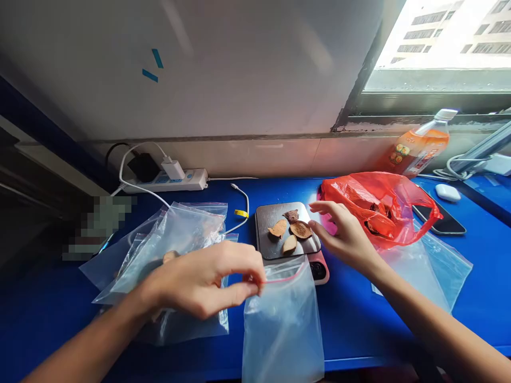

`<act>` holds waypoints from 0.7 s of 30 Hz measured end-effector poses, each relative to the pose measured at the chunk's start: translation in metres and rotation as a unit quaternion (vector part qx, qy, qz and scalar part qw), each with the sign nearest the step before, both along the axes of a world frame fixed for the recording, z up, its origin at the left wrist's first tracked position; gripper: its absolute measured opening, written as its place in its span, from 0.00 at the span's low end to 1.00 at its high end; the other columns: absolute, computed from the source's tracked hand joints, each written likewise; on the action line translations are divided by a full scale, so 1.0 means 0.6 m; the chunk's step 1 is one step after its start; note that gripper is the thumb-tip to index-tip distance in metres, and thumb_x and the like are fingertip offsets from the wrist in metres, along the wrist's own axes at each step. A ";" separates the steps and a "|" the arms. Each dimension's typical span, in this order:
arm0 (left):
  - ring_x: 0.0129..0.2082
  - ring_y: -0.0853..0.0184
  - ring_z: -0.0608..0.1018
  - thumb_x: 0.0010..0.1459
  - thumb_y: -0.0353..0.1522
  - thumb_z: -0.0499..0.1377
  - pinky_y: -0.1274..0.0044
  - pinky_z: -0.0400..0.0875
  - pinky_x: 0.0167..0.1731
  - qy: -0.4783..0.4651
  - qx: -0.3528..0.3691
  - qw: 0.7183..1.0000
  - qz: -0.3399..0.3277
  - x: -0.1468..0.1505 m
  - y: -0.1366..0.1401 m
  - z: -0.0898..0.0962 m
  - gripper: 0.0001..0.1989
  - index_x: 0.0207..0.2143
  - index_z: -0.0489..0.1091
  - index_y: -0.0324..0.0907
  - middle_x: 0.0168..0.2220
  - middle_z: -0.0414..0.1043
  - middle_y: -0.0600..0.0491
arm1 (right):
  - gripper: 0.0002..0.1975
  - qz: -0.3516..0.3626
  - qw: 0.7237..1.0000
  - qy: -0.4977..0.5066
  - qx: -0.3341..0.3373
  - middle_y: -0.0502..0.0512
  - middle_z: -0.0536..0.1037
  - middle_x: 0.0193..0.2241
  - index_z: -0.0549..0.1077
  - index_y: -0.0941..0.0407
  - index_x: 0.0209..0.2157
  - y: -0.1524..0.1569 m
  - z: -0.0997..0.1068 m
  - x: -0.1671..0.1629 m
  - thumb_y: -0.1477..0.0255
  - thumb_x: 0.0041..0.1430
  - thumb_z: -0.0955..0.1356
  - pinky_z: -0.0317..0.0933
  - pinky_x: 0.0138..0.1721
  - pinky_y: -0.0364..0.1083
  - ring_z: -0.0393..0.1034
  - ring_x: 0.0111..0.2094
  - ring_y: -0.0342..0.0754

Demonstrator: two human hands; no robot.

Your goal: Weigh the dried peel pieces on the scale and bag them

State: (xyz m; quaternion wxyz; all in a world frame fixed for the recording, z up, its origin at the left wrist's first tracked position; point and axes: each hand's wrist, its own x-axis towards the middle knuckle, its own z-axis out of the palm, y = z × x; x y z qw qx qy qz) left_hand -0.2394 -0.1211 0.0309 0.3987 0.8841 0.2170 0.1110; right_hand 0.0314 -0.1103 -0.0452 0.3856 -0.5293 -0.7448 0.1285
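Note:
My left hand [215, 276] pinches the top edge of a clear zip bag [283, 324], which hangs over the table's front edge with its pink seal near the fingers. Just behind it sits a small kitchen scale [265, 247] with a steel plate and a pink, dark-buttoned front. Several brown dried pieces lie on the plate, among them a cupped shell-like piece [301, 230] and a paler oval one [289, 244]. Over the plate's right edge is my right hand [339, 229], fingers apart, nothing seen in it. I cannot tell whether its fingertips touch the plate.
Left, several clear zip bags [187, 229] are piled, some with brown pieces inside. A red plastic bag [359, 186] stands right, near a phone [447, 223], a white earbud case [447, 192] and an orange drink bottle [423, 143]. A power strip [191, 180] lies along the wall.

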 end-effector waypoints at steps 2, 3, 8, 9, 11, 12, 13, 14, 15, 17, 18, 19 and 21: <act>0.33 0.69 0.75 0.56 0.19 0.51 0.81 0.68 0.35 -0.008 0.008 0.999 -0.032 0.007 0.000 -0.009 0.13 0.36 0.71 0.40 0.33 0.75 0.52 | 0.13 0.004 0.999 -0.050 -0.004 0.57 0.77 0.37 0.69 0.55 0.45 0.009 -0.019 0.004 0.71 0.57 0.66 0.65 0.44 0.56 0.68 0.44 0.54; 0.35 0.69 0.75 0.56 0.18 0.50 0.81 0.69 0.36 -0.008 0.009 0.999 -0.045 0.010 0.001 -0.014 0.15 0.37 0.71 0.41 0.34 0.75 0.51 | 0.12 0.015 0.998 -0.065 -0.010 0.56 0.77 0.36 0.69 0.55 0.45 0.010 -0.024 0.005 0.73 0.57 0.66 0.65 0.45 0.56 0.67 0.44 0.54; 0.35 0.68 0.74 0.55 0.18 0.49 0.81 0.68 0.34 0.006 -0.006 0.998 -0.055 0.016 0.008 -0.040 0.17 0.40 0.72 0.40 0.35 0.73 0.50 | 0.12 0.062 0.995 -0.068 -0.050 0.53 0.76 0.31 0.70 0.54 0.43 0.004 -0.022 0.015 0.78 0.58 0.64 0.66 0.38 0.51 0.68 0.37 0.50; 0.35 0.68 0.74 0.56 0.18 0.48 0.81 0.68 0.34 0.005 -0.011 0.999 -0.052 0.016 0.008 -0.045 0.17 0.40 0.72 0.40 0.35 0.73 0.50 | 0.11 0.061 0.995 -0.071 -0.041 0.53 0.76 0.31 0.70 0.54 0.43 -0.001 -0.014 0.018 0.78 0.58 0.64 0.65 0.37 0.50 0.67 0.37 0.50; 0.35 0.68 0.75 0.56 0.19 0.48 0.80 0.69 0.34 -0.002 -0.021 0.999 -0.045 0.015 0.008 -0.051 0.18 0.41 0.72 0.41 0.35 0.73 0.50 | 0.10 0.051 0.994 -0.097 0.012 0.55 0.75 0.32 0.71 0.55 0.42 -0.017 0.007 0.020 0.77 0.58 0.65 0.65 0.37 0.49 0.67 0.38 0.50; 0.35 0.68 0.75 0.56 0.19 0.48 0.80 0.69 0.35 -0.004 -0.026 0.999 -0.044 0.015 0.008 -0.054 0.18 0.41 0.72 0.41 0.35 0.73 0.50 | 0.10 0.052 0.991 -0.116 0.047 0.55 0.75 0.32 0.71 0.55 0.42 -0.028 0.020 0.019 0.78 0.59 0.65 0.64 0.38 0.49 0.66 0.38 0.50; 0.35 0.68 0.75 0.56 0.19 0.48 0.80 0.69 0.35 -0.007 -0.032 0.998 -0.045 0.015 0.009 -0.057 0.18 0.41 0.72 0.41 0.36 0.73 0.49 | 0.09 0.068 0.986 -0.134 0.073 0.56 0.75 0.33 0.71 0.54 0.41 -0.041 0.034 0.015 0.78 0.60 0.64 0.64 0.38 0.49 0.66 0.38 0.50; 0.35 0.68 0.75 0.56 0.19 0.48 0.79 0.70 0.35 -0.011 -0.037 0.998 -0.047 0.016 0.010 -0.060 0.17 0.40 0.72 0.41 0.36 0.73 0.49 | 0.10 0.103 0.980 -0.151 0.085 0.56 0.74 0.33 0.71 0.54 0.41 -0.055 0.048 0.010 0.79 0.60 0.64 0.64 0.38 0.49 0.65 0.38 0.50; 0.35 0.68 0.75 0.56 0.19 0.49 0.79 0.70 0.36 -0.013 -0.041 0.998 -0.050 0.016 0.010 -0.063 0.17 0.40 0.72 0.41 0.36 0.73 0.49 | 0.11 0.152 0.971 -0.165 0.078 0.56 0.74 0.34 0.71 0.53 0.42 -0.068 0.060 0.003 0.80 0.61 0.63 0.64 0.37 0.48 0.65 0.38 0.49; 0.35 0.68 0.75 0.55 0.19 0.49 0.80 0.69 0.36 -0.019 -0.041 0.997 -0.059 0.018 0.012 -0.068 0.17 0.39 0.72 0.40 0.36 0.73 0.50 | 0.14 0.262 0.947 -0.181 0.030 0.55 0.74 0.33 0.71 0.53 0.43 -0.086 0.079 -0.010 0.83 0.61 0.61 0.63 0.36 0.47 0.65 0.36 0.48; 0.35 0.68 0.75 0.54 0.18 0.49 0.80 0.69 0.35 -0.021 -0.039 0.997 -0.062 0.018 0.012 -0.070 0.17 0.38 0.72 0.40 0.35 0.73 0.50 | 0.15 0.302 0.936 -0.180 0.005 0.55 0.74 0.33 0.71 0.54 0.43 -0.088 0.084 -0.015 0.83 0.61 0.61 0.64 0.36 0.47 0.65 0.36 0.47; 0.35 0.68 0.75 0.53 0.18 0.49 0.80 0.69 0.35 -0.023 -0.035 0.997 -0.064 0.018 0.012 -0.071 0.17 0.38 0.72 0.40 0.35 0.73 0.50 | 0.14 0.326 0.930 -0.169 -0.012 0.55 0.73 0.32 0.71 0.55 0.43 -0.086 0.087 -0.018 0.83 0.61 0.61 0.64 0.36 0.47 0.65 0.36 0.47; 0.36 0.68 0.75 0.51 0.17 0.48 0.80 0.68 0.35 -0.025 -0.031 0.997 -0.062 0.015 0.010 -0.072 0.18 0.36 0.72 0.40 0.35 0.73 0.50 | 0.12 0.331 0.935 -0.123 -0.020 0.55 0.74 0.33 0.70 0.56 0.43 -0.068 0.085 -0.019 0.82 0.60 0.61 0.65 0.38 0.48 0.66 0.37 0.47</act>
